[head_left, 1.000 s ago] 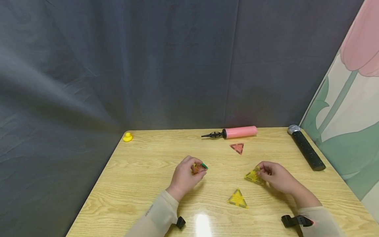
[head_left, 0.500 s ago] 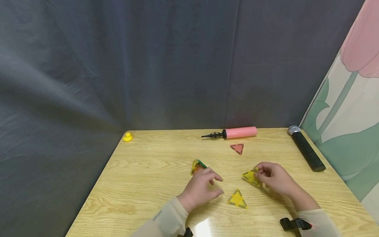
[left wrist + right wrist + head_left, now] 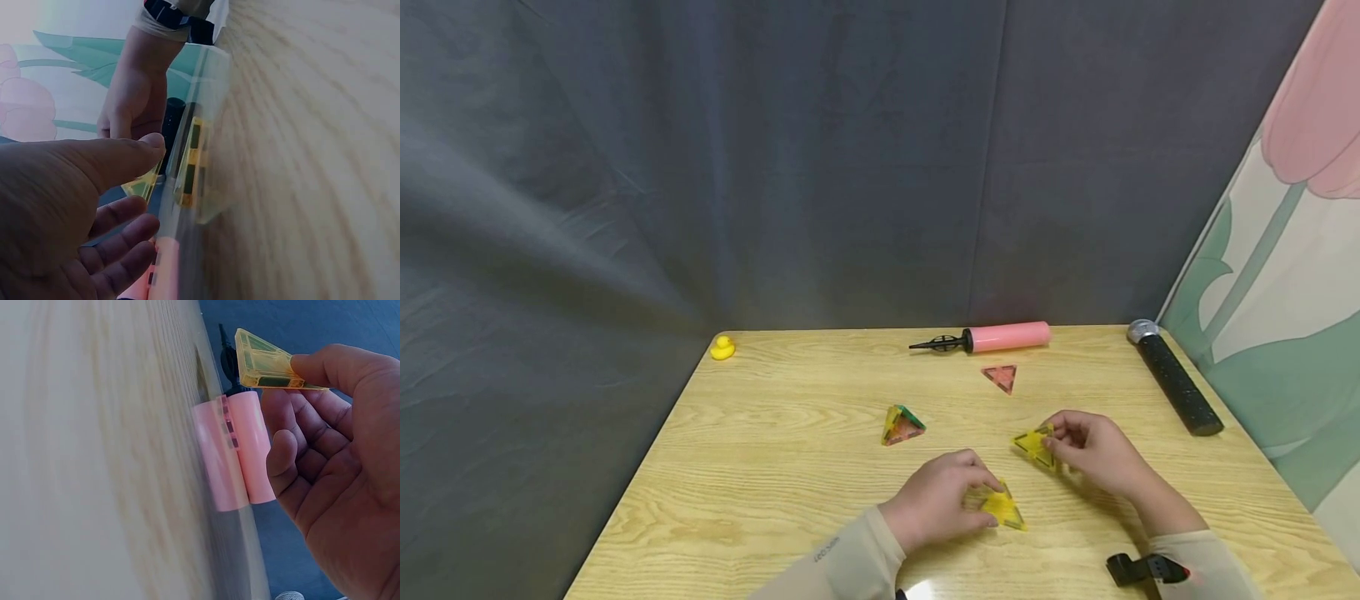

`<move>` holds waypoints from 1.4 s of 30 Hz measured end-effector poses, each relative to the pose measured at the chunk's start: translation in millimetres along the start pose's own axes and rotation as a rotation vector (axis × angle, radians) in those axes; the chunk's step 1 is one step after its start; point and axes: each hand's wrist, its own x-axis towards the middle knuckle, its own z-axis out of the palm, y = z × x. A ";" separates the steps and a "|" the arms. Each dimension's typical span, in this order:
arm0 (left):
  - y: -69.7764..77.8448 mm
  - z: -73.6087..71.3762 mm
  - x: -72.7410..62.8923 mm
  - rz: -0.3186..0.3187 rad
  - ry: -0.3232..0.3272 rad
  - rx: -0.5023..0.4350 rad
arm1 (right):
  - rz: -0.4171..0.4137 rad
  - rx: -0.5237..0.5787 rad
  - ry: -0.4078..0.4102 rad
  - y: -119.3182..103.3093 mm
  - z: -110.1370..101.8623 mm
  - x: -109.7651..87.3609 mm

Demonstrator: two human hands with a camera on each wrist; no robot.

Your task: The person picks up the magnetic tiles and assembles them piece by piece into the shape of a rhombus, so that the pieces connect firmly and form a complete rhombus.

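Note:
In the head view my right hand (image 3: 1097, 450) pinches a yellow triangular magnetic tile (image 3: 1034, 446) between thumb and fingers, above the table. The right wrist view shows this yellow tile (image 3: 269, 362) held by one corner, its other end free. My left hand (image 3: 942, 498) hovers at a second yellow triangular tile (image 3: 1003, 507) lying on the table. Seen from the left wrist, the left thumb and fingers stand apart beside that flat tile (image 3: 192, 162), without a grip on it. A small pyramid (image 3: 902, 426) of orange-red, yellow and green tiles stands farther back, left of centre.
Farther back on the wooden table (image 3: 760, 467) lie a red triangular tile (image 3: 1002, 377) and a pink hand pump (image 3: 1007, 337). A black microphone (image 3: 1176, 379) lies along the right edge. A yellow rubber duck (image 3: 722, 347) sits in the far left corner. Dark cloth hangs behind.
My left hand has let go of the small pyramid and moved right and nearer, to the yellow tile on the table. The right hand keeps its tile, which has shifted slightly left.

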 end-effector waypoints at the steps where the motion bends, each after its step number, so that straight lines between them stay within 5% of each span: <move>1: 0.7 1.2 0.8 0.002 -0.007 0.002 | 0.001 0.003 -0.002 0.2 0.2 0.1; 15: 8.6 12.2 6.6 0.046 -0.051 0.063 | 0.018 0.029 -0.022 2.2 0.9 0.8; 27: 4.9 15.3 12.0 0.055 -0.028 0.137 | 0.038 0.023 -0.025 0.6 2.1 2.6; 42: -9.6 13.0 11.6 -0.004 0.015 0.089 | 0.034 -0.002 0.002 0.3 6.5 3.4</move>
